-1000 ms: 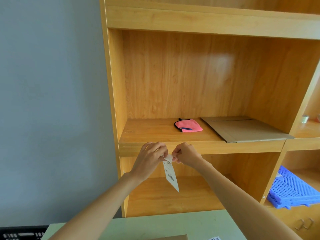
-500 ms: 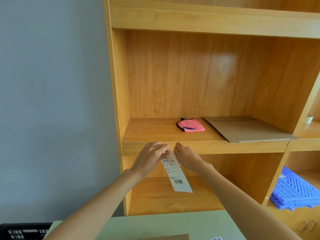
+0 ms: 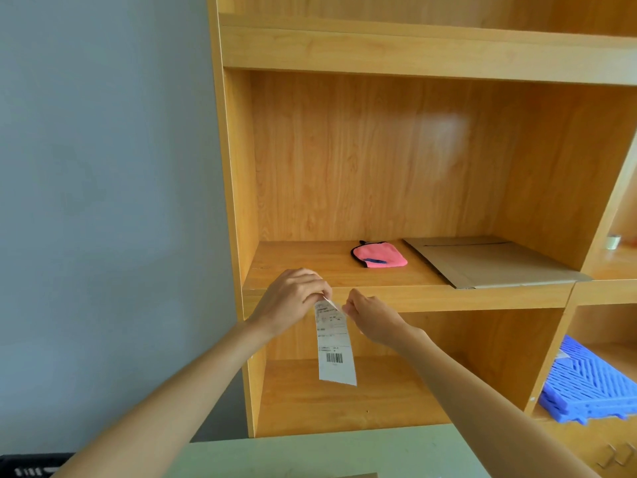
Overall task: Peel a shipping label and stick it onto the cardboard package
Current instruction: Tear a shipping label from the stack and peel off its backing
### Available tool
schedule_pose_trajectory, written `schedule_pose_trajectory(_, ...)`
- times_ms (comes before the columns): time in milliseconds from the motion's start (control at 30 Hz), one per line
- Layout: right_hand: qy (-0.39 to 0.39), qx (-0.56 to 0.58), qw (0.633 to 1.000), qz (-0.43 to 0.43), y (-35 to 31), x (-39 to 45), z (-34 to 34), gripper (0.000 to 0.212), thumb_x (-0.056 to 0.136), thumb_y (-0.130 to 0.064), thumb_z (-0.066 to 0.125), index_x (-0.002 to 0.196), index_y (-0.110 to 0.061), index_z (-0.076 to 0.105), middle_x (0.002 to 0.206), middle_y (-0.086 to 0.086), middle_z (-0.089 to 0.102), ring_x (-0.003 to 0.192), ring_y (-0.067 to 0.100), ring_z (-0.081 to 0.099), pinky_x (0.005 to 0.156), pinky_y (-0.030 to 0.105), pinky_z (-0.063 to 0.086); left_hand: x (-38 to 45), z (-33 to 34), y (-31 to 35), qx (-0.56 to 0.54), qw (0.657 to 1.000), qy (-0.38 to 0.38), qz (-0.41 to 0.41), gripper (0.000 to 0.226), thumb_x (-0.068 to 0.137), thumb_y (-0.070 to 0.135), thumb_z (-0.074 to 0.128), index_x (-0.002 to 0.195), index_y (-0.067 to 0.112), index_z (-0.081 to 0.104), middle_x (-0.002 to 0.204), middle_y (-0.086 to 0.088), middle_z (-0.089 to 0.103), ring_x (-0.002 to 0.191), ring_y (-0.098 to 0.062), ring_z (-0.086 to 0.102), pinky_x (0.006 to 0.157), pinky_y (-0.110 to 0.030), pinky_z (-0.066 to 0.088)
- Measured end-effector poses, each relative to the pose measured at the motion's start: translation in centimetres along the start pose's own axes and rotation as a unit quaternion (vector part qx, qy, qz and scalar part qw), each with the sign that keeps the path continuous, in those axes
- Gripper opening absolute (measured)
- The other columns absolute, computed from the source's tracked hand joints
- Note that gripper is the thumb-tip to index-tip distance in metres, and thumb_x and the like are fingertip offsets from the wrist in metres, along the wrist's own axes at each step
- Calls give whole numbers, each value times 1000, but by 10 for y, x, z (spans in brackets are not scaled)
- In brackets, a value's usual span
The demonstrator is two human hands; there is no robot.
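Note:
A white shipping label with a barcode near its lower end hangs in front of the wooden shelf unit. My left hand pinches its top left corner. My right hand pinches the top right edge, where a thin layer looks slightly lifted. A flattened cardboard package lies on the middle shelf, up and to the right of my hands. A sliver of brown cardboard shows at the bottom edge of the view.
A pink cloth pouch lies on the shelf left of the cardboard. Blue plastic grid panels sit in the lower right compartment. A pale green table is below my arms. A black crate sits at bottom left.
The label has turned to face me, so its print and barcode now show fully. My hands have drawn slightly apart at its top edge.

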State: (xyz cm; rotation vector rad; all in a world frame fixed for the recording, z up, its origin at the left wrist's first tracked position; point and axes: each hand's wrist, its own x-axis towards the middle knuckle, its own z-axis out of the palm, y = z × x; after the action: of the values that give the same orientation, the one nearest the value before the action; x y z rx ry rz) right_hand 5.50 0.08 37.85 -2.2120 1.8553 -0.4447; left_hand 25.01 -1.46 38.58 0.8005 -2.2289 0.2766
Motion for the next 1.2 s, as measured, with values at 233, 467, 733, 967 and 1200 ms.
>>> schedule_pose_trajectory(233, -9, -33, 999, 4, -1, -1, -2, 17, 102, -22, 34, 106, -9, 44, 99, 12, 66, 84, 32, 67, 56, 36, 42, 8, -16, -5, -55, 993, 79, -72, 11, 80, 11, 74, 85, 20, 71, 95, 14, 73, 103, -7, 65, 94, -35, 49)
schedule_pose_trajectory(467, 16, -82, 996, -27, -11, -4, -6, 26, 103, -27, 26, 105, -10, 45, 89, 9, 64, 67, 24, 52, 51, 31, 34, 29, -33, -5, -91, 966, 179, -166, 7, 83, 18, 65, 83, 22, 59, 92, 16, 69, 95, -3, 64, 87, -42, 53)
schedule_pose_trajectory(733, -4, -266, 960, -81, -19, -15, -9, 26, 100, -10, 36, 123, -4, 45, 91, 12, 62, 71, 30, 54, 61, 35, 38, 55, -50, 3, -50, 960, 225, -157, 5, 85, 26, 57, 84, 21, 57, 90, 15, 68, 89, -5, 63, 74, -37, 54)
schedule_pose_trajectory(967, -31, -317, 942, -106, -15, -16, 2, 29, 95, -3, 35, 122, -7, 47, 62, 0, 35, 50, 16, 34, 63, 33, 38, 66, -56, 0, 2, 960, 241, -144, 2, 86, 21, 60, 87, 22, 59, 89, 16, 67, 88, -8, 62, 77, -39, 53)
schedule_pose_trajectory(1200, -119, -340, 927, -99, -17, -23, 11, 15, 94, -3, 40, 85, -10, 47, 63, -2, 39, 59, 18, 45, 56, 26, 37, 72, -71, 5, 20, 949, 283, -138, 2, 88, 20, 59, 87, 19, 59, 89, 11, 67, 89, -10, 58, 76, -37, 50)
